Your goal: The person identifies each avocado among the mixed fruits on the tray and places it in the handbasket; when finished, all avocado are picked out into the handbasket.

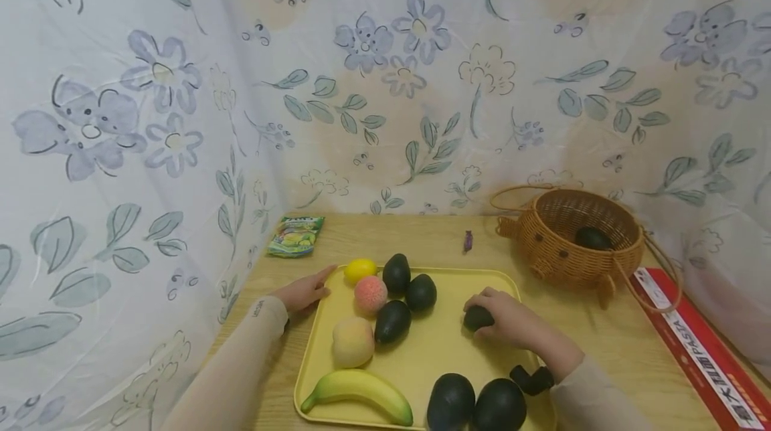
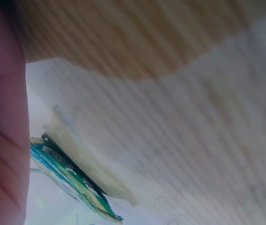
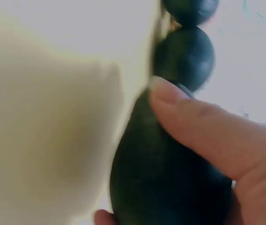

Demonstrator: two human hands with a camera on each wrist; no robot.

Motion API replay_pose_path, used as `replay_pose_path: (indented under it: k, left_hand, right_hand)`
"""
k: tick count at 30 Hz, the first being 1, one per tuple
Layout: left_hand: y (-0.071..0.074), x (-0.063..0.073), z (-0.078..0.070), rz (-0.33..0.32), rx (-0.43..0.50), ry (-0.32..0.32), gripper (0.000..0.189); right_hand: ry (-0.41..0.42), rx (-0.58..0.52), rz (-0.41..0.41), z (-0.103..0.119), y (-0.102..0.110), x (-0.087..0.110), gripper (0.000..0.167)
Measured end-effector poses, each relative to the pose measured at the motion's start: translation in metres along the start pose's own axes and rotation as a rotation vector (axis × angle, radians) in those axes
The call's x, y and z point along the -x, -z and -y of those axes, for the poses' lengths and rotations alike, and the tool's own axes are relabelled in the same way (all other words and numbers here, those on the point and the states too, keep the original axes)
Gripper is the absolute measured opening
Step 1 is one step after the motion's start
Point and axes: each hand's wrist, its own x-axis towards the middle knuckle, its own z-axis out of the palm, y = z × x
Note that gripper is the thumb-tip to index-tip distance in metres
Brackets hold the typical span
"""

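My right hand (image 1: 502, 316) grips a dark avocado (image 1: 478, 318) over the right part of the yellow tray (image 1: 446, 344). In the right wrist view the thumb (image 3: 208, 126) lies along this avocado (image 3: 166, 173), with two more dark fruits beyond it. At the tray's upper left edge rests my left hand (image 1: 303, 292), index finger extended and nothing held. Three avocados (image 1: 393, 321) cluster near a lemon (image 1: 361, 272), a small pink peach (image 1: 370, 294) and a larger yellow peach (image 1: 353, 342). A banana (image 1: 358, 393) lies at the tray's front left.
Two large avocados (image 1: 450, 401) and a black angular object (image 1: 533, 379) are at the tray's front right. A wicker basket (image 1: 542, 247) holding a dark avocado (image 1: 593, 238) stands back right, beside a red pasta box (image 1: 693, 351). Behind the tray lie a green packet (image 1: 295, 237) and a purple-wrapped candy (image 1: 468, 241).
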Motion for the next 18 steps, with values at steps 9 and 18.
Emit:
replay_pose_path:
  k: [9,18]
  left_hand:
    - [-0.001,0.001,0.000,-0.004,0.007,0.005,0.064]
    - [0.000,0.004,-0.006,0.003,0.019,-0.003,0.064]
  right_hand:
    - [-0.098,0.106,-0.339,0.002,0.059,0.000,0.051]
    - [-0.226,0.111,-0.593,-0.027,0.110,0.015,0.057]
